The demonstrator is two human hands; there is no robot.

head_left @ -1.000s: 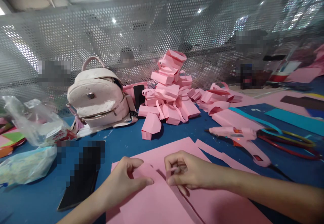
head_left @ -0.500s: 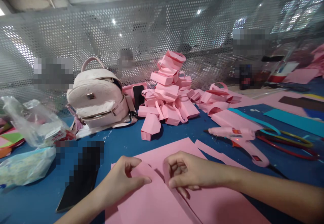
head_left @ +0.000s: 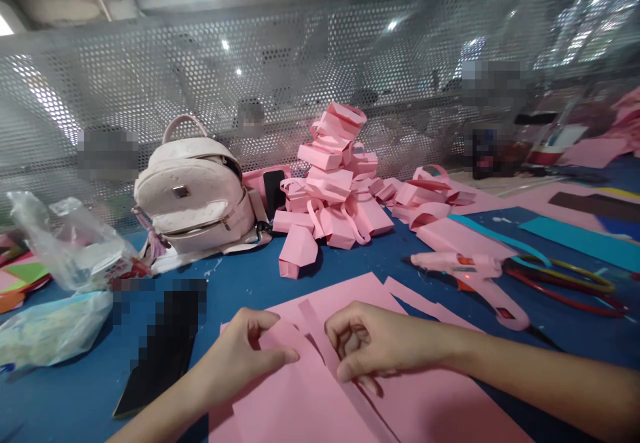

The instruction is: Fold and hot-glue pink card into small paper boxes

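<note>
Near desk edge: left hand (head_left: 245, 356) pinching down folded pink paper sheet (head_left: 300, 396) to steady it, right hand (head_left: 375, 343) curled tight on its narrow strip (head_left: 317, 329), creasing.

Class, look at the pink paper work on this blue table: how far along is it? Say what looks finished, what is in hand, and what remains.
Done: a pile of folded pink boxes with handles stands by the backpack. In hand: the left hand and right hand pinch a fold in a pink sheet. Left: flat pink sheets lie unfolded; the glue gun lies untouched.
</note>
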